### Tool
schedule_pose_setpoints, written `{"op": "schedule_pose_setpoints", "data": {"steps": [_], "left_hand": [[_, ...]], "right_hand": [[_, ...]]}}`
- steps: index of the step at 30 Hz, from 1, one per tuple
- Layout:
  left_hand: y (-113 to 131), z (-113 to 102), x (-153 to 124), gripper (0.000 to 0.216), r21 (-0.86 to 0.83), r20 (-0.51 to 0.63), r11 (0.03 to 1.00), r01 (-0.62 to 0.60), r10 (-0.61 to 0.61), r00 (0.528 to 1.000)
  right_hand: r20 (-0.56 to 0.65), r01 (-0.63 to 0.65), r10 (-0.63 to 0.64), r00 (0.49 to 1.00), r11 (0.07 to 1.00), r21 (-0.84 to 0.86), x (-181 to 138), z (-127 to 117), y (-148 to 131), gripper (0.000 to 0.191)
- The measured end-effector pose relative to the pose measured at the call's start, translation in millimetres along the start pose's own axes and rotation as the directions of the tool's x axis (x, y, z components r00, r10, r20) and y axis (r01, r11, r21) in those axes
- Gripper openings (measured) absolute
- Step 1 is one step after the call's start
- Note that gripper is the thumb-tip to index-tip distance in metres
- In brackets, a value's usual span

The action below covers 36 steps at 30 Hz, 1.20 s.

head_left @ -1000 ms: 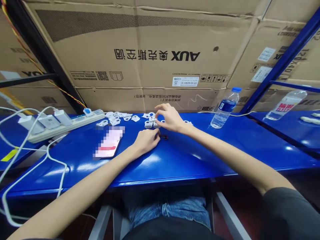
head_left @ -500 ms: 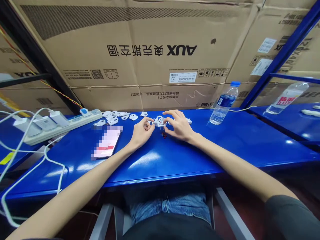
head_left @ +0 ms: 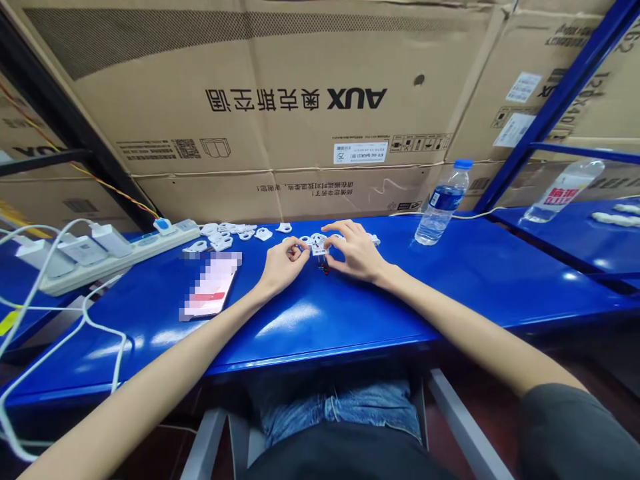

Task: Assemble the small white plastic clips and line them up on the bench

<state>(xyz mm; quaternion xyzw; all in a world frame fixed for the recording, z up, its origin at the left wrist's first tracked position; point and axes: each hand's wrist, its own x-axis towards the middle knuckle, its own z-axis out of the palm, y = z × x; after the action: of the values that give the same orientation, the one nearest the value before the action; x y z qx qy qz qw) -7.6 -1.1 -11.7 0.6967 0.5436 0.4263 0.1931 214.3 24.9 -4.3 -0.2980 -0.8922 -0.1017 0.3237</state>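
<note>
Between my hands, above the blue table (head_left: 300,333), is a small white plastic piece (head_left: 319,249) with a dark and red bit (head_left: 324,265) hanging under it. My right hand (head_left: 356,253) pinches its right side between thumb and fingers. My left hand (head_left: 285,265) is closed at the left side, thumb against the curled forefinger; whether something small sits in that pinch I cannot make out. More white pieces are partly hidden behind both hands. Several loose white ring-shaped pieces (head_left: 221,241) lie at the back left of the table.
A phone (head_left: 211,285) lies left of my left hand. Behind it runs a power strip (head_left: 140,248) with white chargers and cables (head_left: 123,333). A water bottle (head_left: 444,202) stands at the right, near the cardboard box (head_left: 300,53). Another bottle (head_left: 563,192) stands beyond the blue rack post (head_left: 545,100).
The whole view has shifted slightly. The white piece seems turned a little, with its dark and red bit now nearer my left hand. Both hands keep nearly the same pose.
</note>
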Motion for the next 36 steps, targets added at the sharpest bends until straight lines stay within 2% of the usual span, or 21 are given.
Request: {"op": "schedule_pose_setpoints", "data": {"steps": [5, 9, 16, 20, 24, 31, 36], "left_hand": [[-3, 1, 2, 0.02, -0.015, -0.011, 0.999, 0.035, -0.035, 0.999], [-4, 1, 2, 0.018, -0.029, 0.007, 1.0, 0.012, -0.011, 1.0], [-5, 2, 3, 0.014, -0.022, 0.038, 1.0, 0.02, -0.019, 0.999], [-3, 3, 2, 0.015, -0.057, 0.064, 0.998, 0.022, -0.018, 0.998], [0, 4, 0, 0.016, -0.042, 0.14, 0.999, -0.015, 0.021, 0.99], [1, 5, -5, 0.014, 0.087, 0.276, 0.987, -0.134, 0.106, 0.955], [-1, 5, -6, 0.016, 0.161, 0.301, 0.972, -0.172, 0.118, 0.946]], "right_hand": [[-0.027, 0.05, -0.05, 0.998, 0.999, 0.014, -1, 3, 1, 0.008], [-0.049, 0.076, -0.076, 0.996, 0.997, -0.006, -2, 4, 2, 0.008], [-0.021, 0.085, -0.085, 0.996, 0.996, -0.01, -1, 3, -3, 0.008], [-0.007, 0.054, -0.054, 0.999, 0.999, -0.011, 0, 2, -1, 0.008], [0.016, -0.007, 0.007, 1.0, 1.0, -0.015, -1, 1, 6, 0.009], [0.018, -0.098, 0.099, 0.995, 0.995, -0.03, -2, -2, 13, 0.012], [0.018, -0.115, 0.116, 0.993, 0.993, -0.016, -1, -3, 12, 0.011]]}}
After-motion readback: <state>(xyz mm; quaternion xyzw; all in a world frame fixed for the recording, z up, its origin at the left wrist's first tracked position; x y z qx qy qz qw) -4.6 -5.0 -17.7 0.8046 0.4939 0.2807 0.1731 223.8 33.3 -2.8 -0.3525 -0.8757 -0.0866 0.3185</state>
